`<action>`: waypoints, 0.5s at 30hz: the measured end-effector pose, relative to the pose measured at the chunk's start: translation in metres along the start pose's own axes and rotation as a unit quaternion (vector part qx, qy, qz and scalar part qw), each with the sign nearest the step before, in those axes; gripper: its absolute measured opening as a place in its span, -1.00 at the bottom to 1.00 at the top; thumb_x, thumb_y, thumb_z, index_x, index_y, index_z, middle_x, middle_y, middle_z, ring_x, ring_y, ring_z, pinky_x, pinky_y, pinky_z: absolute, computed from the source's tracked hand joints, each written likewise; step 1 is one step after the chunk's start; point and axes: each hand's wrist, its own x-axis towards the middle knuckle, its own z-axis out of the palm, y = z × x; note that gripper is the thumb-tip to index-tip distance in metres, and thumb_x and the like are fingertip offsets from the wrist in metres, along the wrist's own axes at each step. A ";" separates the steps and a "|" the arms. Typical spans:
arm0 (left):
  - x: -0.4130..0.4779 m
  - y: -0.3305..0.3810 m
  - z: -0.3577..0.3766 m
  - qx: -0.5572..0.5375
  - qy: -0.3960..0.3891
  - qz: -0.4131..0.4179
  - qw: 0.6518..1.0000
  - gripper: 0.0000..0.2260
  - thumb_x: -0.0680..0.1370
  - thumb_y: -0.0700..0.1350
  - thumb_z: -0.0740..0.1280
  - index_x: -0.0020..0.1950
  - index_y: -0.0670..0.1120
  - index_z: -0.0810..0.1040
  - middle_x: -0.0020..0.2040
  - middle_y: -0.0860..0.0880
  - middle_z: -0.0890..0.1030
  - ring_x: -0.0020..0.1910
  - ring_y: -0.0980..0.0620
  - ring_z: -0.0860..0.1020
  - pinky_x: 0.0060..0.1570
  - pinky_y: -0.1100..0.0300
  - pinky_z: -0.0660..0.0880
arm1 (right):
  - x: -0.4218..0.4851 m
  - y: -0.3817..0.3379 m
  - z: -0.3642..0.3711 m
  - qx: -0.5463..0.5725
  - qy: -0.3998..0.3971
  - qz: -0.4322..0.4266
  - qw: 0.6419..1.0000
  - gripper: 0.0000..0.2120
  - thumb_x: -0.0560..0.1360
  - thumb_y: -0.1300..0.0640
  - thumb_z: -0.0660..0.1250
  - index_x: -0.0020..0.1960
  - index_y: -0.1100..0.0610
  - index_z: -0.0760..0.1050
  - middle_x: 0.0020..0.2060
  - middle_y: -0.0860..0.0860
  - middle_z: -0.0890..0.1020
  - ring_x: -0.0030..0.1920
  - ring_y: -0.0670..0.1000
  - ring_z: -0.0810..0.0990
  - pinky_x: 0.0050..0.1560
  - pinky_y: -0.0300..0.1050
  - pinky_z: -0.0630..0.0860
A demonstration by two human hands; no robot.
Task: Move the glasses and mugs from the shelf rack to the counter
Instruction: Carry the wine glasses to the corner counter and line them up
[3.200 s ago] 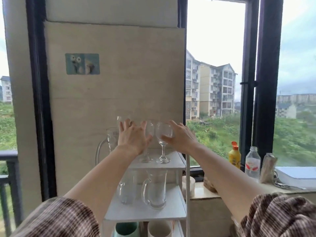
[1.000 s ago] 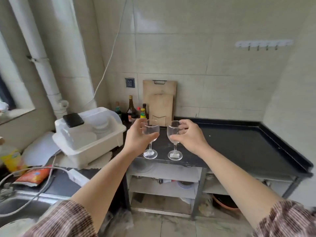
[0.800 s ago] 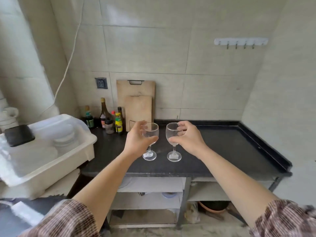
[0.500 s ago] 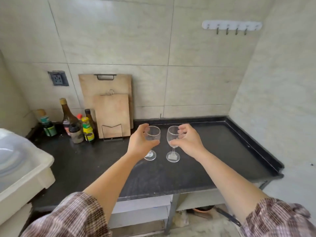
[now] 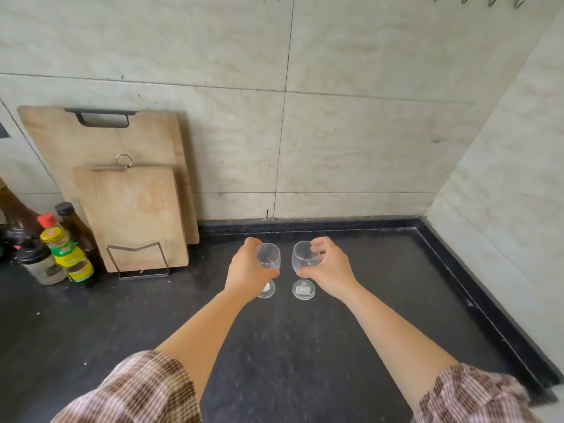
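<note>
Two clear stemmed glasses stand upright side by side over the dark counter, near its back edge. The left glass is held by the left hand, whose fingers wrap the bowl from the left and front; its foot shows just below the hand, partly hidden by the palm. The right glass is held by the right hand, with the thumb under the bowl and the fingertips curled over the rim from the right. Its stem and round foot are in full view below the grip, and the foot seems to be at the counter surface, though contact cannot be told for certain. The two bowls are close but apart, with a narrow gap between them. Both look empty.

Left of the left hand, two wooden cutting boards lean against the tiled wall, the smaller in front of the larger, propped in a wire stand. Farther left is a cluster of bottles at the counter's back, among them one with a red cap and yellow label and a dark one behind it; their contents cannot be told. To the right of the right hand the counter runs bare to its raised black rim by the side wall. Checked sleeves cover both forearms nearest the camera.
</note>
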 end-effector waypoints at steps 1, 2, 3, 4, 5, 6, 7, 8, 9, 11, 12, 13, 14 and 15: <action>0.015 -0.001 0.010 0.002 0.003 -0.014 1.000 -0.44 0.30 -0.09 0.55 0.18 0.03 0.35 0.10 0.02 0.53 -0.07 0.01 0.52 -0.32 0.29 0.40 | 0.018 0.007 0.001 -0.002 -0.009 0.002 1.000 -0.35 0.23 0.17 0.59 0.24 0.01 0.38 0.17 -0.07 0.51 0.08 -0.01 0.52 -0.04 -0.18 0.42; 0.030 -0.003 0.020 0.005 0.007 -0.026 1.000 -0.45 0.30 -0.10 0.55 0.18 0.02 0.35 0.11 0.02 0.52 -0.07 0.01 0.52 -0.36 0.32 0.37 | 0.037 0.013 0.003 -0.003 -0.017 0.003 1.000 -0.35 0.23 0.17 0.59 0.23 0.00 0.38 0.17 -0.07 0.51 0.08 -0.01 0.52 -0.03 -0.19 0.42; 0.045 -0.006 0.030 0.009 0.010 -0.034 0.999 -0.45 0.30 -0.11 0.55 0.17 0.02 0.35 0.12 0.01 0.52 -0.07 0.01 0.51 -0.37 0.34 0.36 | 0.055 0.020 0.005 -0.005 -0.026 0.003 1.000 -0.36 0.24 0.17 0.59 0.23 -0.01 0.38 0.17 -0.08 0.51 0.08 -0.01 0.51 -0.03 -0.19 0.42; 0.059 -0.010 0.039 0.013 0.010 -0.041 0.999 -0.47 0.31 -0.12 0.54 0.16 0.03 0.35 0.12 0.01 0.51 -0.07 0.02 0.51 -0.38 0.33 0.36 | 0.072 0.027 0.007 -0.007 -0.035 0.004 0.999 -0.36 0.24 0.17 0.59 0.22 -0.01 0.38 0.17 -0.08 0.51 0.08 -0.02 0.51 -0.03 -0.19 0.42; 0.072 -0.013 0.047 0.017 0.008 -0.048 0.999 -0.48 0.31 -0.13 0.54 0.14 0.05 0.34 0.12 0.01 0.50 -0.08 0.03 0.51 -0.38 0.32 0.37 | 0.088 0.034 0.009 -0.011 -0.045 0.005 0.999 -0.37 0.25 0.17 0.58 0.22 -0.01 0.37 0.18 -0.08 0.51 0.08 -0.02 0.51 -0.03 -0.20 0.42; 0.084 -0.016 0.055 0.019 0.006 -0.054 0.998 -0.49 0.31 -0.15 0.53 0.12 0.07 0.32 0.12 0.02 0.50 -0.09 0.04 0.51 -0.39 0.30 0.38 | 0.104 0.040 0.011 -0.014 -0.055 0.004 0.998 -0.38 0.25 0.18 0.58 0.22 -0.01 0.38 0.18 -0.08 0.51 0.08 -0.02 0.50 -0.03 -0.20 0.42; 0.096 -0.019 0.061 0.020 0.005 -0.059 0.998 -0.49 0.30 -0.16 0.52 0.10 0.08 0.31 0.10 0.03 0.49 -0.10 0.05 0.51 -0.39 0.29 0.41 | 0.119 0.046 0.013 -0.016 -0.064 0.002 0.998 -0.38 0.26 0.18 0.57 0.22 -0.01 0.38 0.18 -0.08 0.50 0.08 -0.02 0.50 -0.03 -0.19 0.42; 0.107 -0.021 0.066 0.020 0.006 -0.062 0.998 -0.49 0.30 -0.17 0.51 0.08 0.10 0.30 0.09 0.05 0.49 -0.11 0.06 0.51 -0.40 0.27 0.43 | 0.134 0.052 0.015 -0.019 -0.070 -0.002 0.997 -0.39 0.27 0.18 0.57 0.23 0.00 0.38 0.19 -0.08 0.50 0.09 -0.02 0.49 -0.03 -0.18 0.42; 0.118 -0.023 0.070 0.020 0.009 -0.065 0.998 -0.49 0.29 -0.17 0.50 0.07 0.12 0.30 0.07 0.06 0.49 -0.12 0.08 0.51 -0.39 0.25 0.45 | 0.147 0.056 0.017 -0.022 -0.073 -0.006 0.997 -0.39 0.28 0.19 0.56 0.24 0.01 0.38 0.19 -0.08 0.50 0.09 -0.02 0.49 -0.02 -0.16 0.43; 0.138 -0.025 0.076 0.015 0.016 -0.061 0.998 -0.50 0.29 -0.16 0.48 0.06 0.14 0.29 0.05 0.09 0.49 -0.13 0.11 0.50 -0.37 0.23 0.45 | 0.171 0.063 0.022 -0.020 -0.074 -0.010 0.997 -0.39 0.29 0.19 0.55 0.26 0.03 0.37 0.21 -0.07 0.49 0.11 -0.02 0.49 0.01 -0.14 0.45; 0.146 -0.026 0.078 0.010 0.019 -0.058 0.998 -0.51 0.29 -0.16 0.48 0.05 0.15 0.30 0.03 0.10 0.49 -0.14 0.13 0.50 -0.37 0.24 0.43 | 0.182 0.065 0.025 -0.017 -0.074 -0.012 0.997 -0.38 0.30 0.20 0.54 0.28 0.04 0.37 0.22 -0.07 0.49 0.12 -0.02 0.49 0.02 -0.14 0.45; 0.154 -0.026 0.080 0.004 0.023 -0.055 0.998 -0.53 0.29 -0.15 0.47 0.04 0.16 0.30 0.01 0.11 0.49 -0.14 0.14 0.50 -0.37 0.25 0.41 | 0.191 0.067 0.027 -0.015 -0.075 -0.014 0.997 -0.37 0.30 0.20 0.54 0.29 0.05 0.37 0.22 -0.07 0.49 0.13 -0.02 0.48 0.03 -0.14 0.44; 0.161 -0.027 0.082 -0.002 0.026 -0.053 0.998 -0.53 0.28 -0.15 0.46 0.02 0.17 0.30 -0.02 0.13 0.49 -0.14 0.16 0.50 -0.37 0.25 0.40 | 0.200 0.069 0.030 -0.014 -0.076 -0.015 0.997 -0.37 0.30 0.20 0.54 0.30 0.05 0.36 0.23 -0.07 0.49 0.14 -0.02 0.48 0.03 -0.15 0.43; 0.168 -0.028 0.084 -0.006 0.029 -0.050 0.998 -0.53 0.27 -0.15 0.46 0.00 0.18 0.30 -0.03 0.15 0.49 -0.14 0.18 0.50 -0.37 0.25 0.40 | 0.208 0.070 0.033 -0.014 -0.077 -0.016 0.997 -0.37 0.31 0.19 0.54 0.30 0.06 0.36 0.23 -0.06 0.50 0.14 -0.02 0.48 0.04 -0.14 0.44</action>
